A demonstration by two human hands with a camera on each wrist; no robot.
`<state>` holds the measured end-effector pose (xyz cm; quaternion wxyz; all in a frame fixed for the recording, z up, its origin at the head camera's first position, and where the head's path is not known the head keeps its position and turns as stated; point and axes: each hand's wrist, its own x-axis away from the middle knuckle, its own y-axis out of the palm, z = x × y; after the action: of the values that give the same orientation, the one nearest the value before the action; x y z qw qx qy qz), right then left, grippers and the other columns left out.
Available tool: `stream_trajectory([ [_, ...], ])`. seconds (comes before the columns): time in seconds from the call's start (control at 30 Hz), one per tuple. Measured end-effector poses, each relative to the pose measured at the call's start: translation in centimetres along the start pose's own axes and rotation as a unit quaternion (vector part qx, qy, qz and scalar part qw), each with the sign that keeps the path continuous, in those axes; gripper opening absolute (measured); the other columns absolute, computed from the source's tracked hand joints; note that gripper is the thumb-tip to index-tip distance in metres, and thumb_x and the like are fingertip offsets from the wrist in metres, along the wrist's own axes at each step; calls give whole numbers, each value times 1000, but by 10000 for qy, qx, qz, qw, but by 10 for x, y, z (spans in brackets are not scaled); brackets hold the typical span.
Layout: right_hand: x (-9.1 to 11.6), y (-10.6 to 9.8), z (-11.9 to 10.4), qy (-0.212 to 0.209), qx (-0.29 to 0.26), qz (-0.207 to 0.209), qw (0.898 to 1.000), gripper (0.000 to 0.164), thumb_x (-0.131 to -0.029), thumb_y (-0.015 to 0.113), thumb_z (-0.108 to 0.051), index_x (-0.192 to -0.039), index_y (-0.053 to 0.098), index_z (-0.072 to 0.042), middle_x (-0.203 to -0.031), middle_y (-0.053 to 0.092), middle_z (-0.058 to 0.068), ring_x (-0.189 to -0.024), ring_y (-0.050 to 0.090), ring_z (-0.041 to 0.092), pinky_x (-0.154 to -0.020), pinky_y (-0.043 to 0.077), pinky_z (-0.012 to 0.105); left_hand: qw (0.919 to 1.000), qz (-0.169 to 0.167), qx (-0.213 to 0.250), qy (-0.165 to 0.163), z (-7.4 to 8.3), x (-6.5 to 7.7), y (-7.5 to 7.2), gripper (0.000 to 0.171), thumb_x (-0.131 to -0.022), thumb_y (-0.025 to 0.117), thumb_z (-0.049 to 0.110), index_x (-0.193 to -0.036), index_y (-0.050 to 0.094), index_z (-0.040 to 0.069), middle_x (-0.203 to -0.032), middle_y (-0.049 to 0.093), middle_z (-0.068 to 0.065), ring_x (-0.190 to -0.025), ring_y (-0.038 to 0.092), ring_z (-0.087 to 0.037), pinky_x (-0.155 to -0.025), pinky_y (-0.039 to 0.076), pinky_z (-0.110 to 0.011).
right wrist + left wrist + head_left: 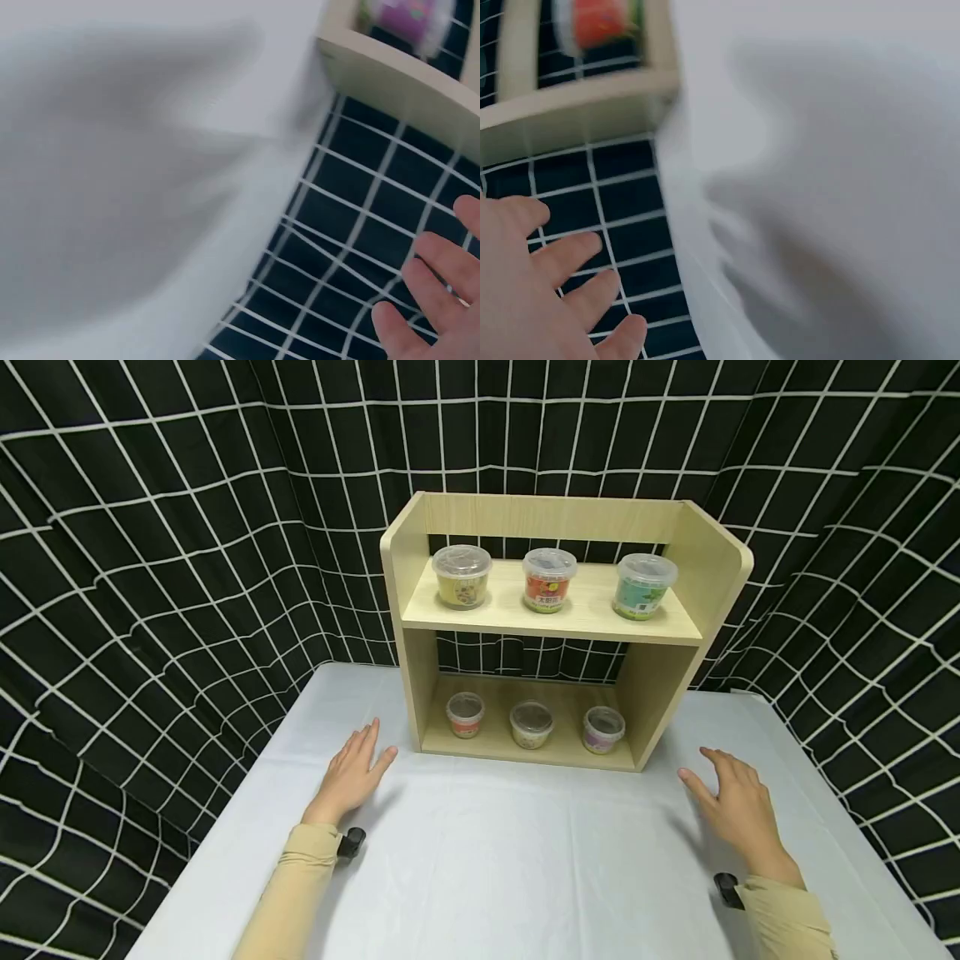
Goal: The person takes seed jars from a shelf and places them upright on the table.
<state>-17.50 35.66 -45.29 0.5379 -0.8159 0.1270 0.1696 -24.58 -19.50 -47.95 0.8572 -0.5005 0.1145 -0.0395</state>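
My left hand [351,777] hovers over the table to the left of a wooden shelf [547,763], fingers spread and holding nothing. On the other side, my right hand [738,806] hangs above the table right of the shelf, its fingers loose and nothing in them. Three lidded tubs stand on the upper board: a yellow tub [462,589], a red tub [547,589] and a teal tub [641,595]. Below them are three smaller cups: a red-labelled cup [465,725], a cream cup [530,739] and a purple cup [601,739]. The purple one also shows blurred in the right wrist view.
A white cloth [495,860] covers the table. Black curtains with a white grid [165,568] surround it at the back and both sides. Each wrist carries a small black camera, such as the left wrist camera [352,842].
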Motion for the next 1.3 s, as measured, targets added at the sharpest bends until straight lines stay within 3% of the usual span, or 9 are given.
stream_trajectory([
  [0.13, -8, -15, -4, 144, -97, 192, 9997, 55, -95, 53, -39, -128, 45, 4, -127, 42, 32, -114, 33, 54, -82, 27, 69, 9974, 65, 712, -9, 8, -2, -2, 69, -98, 26, 54, -149, 13, 11, -150, 22, -15, -134, 16, -40, -104, 14, -62],
  [0.37, -16, -29, -9, 193, -220, 386, 9988, 56, -94, 53, -38, -130, 45, 4, -128, 43, 31, -115, 33, 52, -85, 26, 68, 9920, 152, 1249, -135, 17, -7, -1, 67, -97, 27, 55, -149, 16, 15, -148, 24, -18, -133, 20, -39, -103, 17, -62],
  [0.57, -21, -35, -20, -62, -390, 855, 9956, 48, -92, 59, -33, -124, 53, 3, -123, 49, 29, -113, 39, 48, -91, 30, 63, 9806, 464, 1897, -189, 17, -13, 8, 65, -98, 28, 53, -147, 23, 10, -143, 30, -20, -130, 28, -39, -102, 24, -59],
  [0.7, -27, -43, -33, -242, -575, 1368, 9886, 39, -91, 62, -25, -121, 57, 0, -118, 53, 25, -111, 44, 43, -88, 34, 60, 9689, 347, 2430, -316, 19, -19, 10, 67, -98, 25, 54, -146, 22, 9, -142, 30, -20, -128, 29, -40, -101, 24, -60],
  [0.87, -34, -50, -48, -652, -599, 1882, 9781, 34, -89, 65, -17, -117, 60, 0, -113, 58, 22, -108, 47, 40, -89, 38, 56, 9596, 319, 2754, -483, 24, -24, 11, 69, -97, 23, 57, -147, 23, 10, -144, 29, -17, -131, 27, -35, -104, 23, -55],
  [1.13, -44, -60, -58, -1246, -712, 2230, 9642, 37, -85, 68, -16, -117, 61, 0, -111, 60, 21, -105, 50, 40, -98, 36, 46, 9527, 355, 2979, -490, 33, -34, 14, 68, -97, 22, 57, -147, 22, 12, -149, 22, -13, -135, 17, -31, -108, 16, -51],
  [1.3, -52, -67, -69, -1428, -827, 2362, 9576, 42, -80, 72, -12, -119, 60, -2, -115, 59, 18, -108, 51, 36, -99, 38, 41, 9376, 306, 3405, -631, 37, -41, 18, 69, -97, 21, 57, -148, 20, 9, -150, 20, -13, -137, 15, -30, -110, 13, -49],
])
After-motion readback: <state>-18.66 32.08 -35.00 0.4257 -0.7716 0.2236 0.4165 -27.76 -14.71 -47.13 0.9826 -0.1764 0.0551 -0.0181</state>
